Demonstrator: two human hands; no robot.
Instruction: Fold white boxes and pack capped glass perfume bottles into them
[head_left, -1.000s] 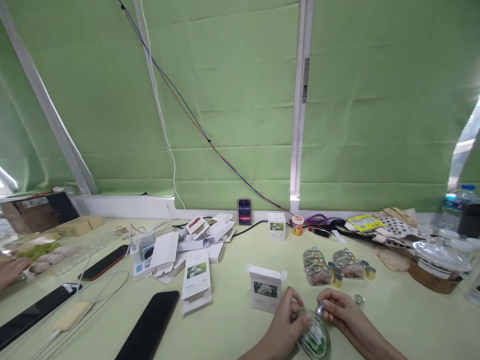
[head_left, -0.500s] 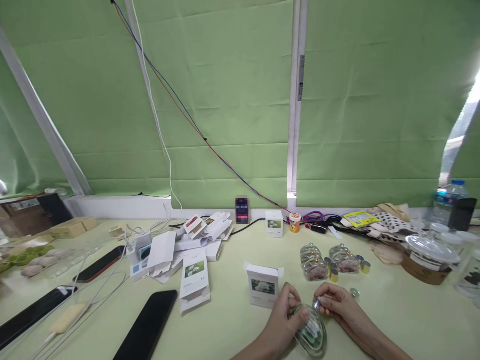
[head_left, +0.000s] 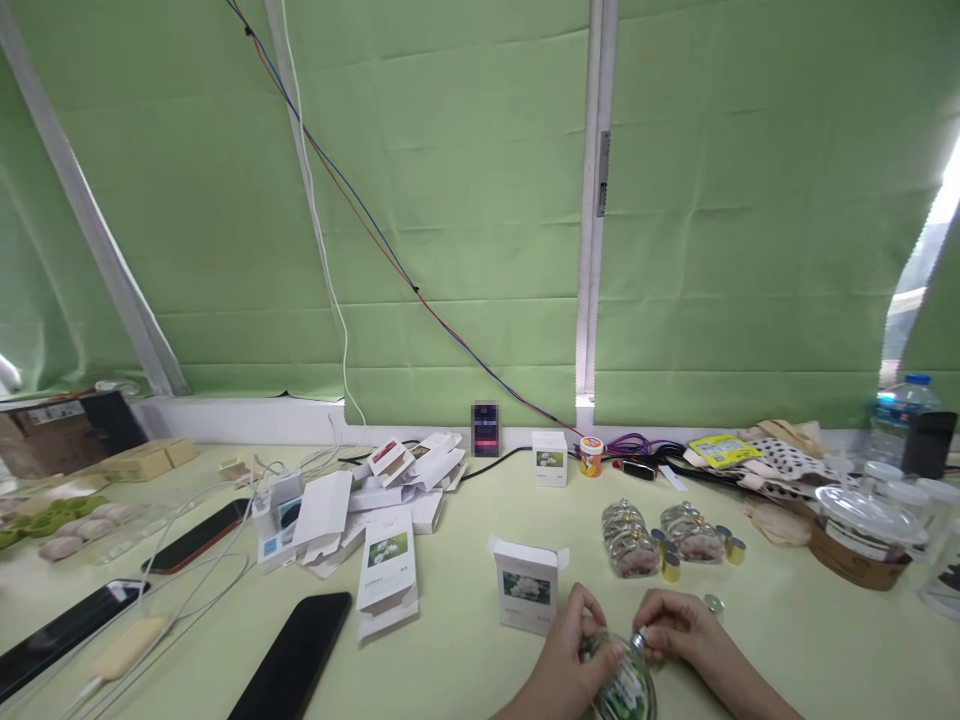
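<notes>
My left hand (head_left: 574, 655) is closed round a rounded clear glass perfume bottle (head_left: 630, 690) with a green and white print, its lower end cut off by the frame. The fingers of my right hand (head_left: 679, 632) pinch the bottle's silvery neck (head_left: 638, 637); what lies between the fingertips is partly hidden. An upright white box (head_left: 524, 588) with a flower picture and spread top flaps stands just beyond my left hand. Close to my right hand lies a small clear, greenish round cap (head_left: 714, 604). Several similar bottles (head_left: 628, 540) lie in two rows behind, with gold caps (head_left: 670, 567) beside them.
An open white carton (head_left: 387, 570) and a heap of flattened boxes (head_left: 405, 490) are left of centre. A black phone (head_left: 292, 660) and white cables lie further left. A closed box (head_left: 550, 458) stands at the back, and a lidded bowl (head_left: 862, 535) is on the right.
The view has tilted slightly, so the scene sits a little lower. Both hands keep their hold on the bottle, whose lower end has passed out of the frame.
</notes>
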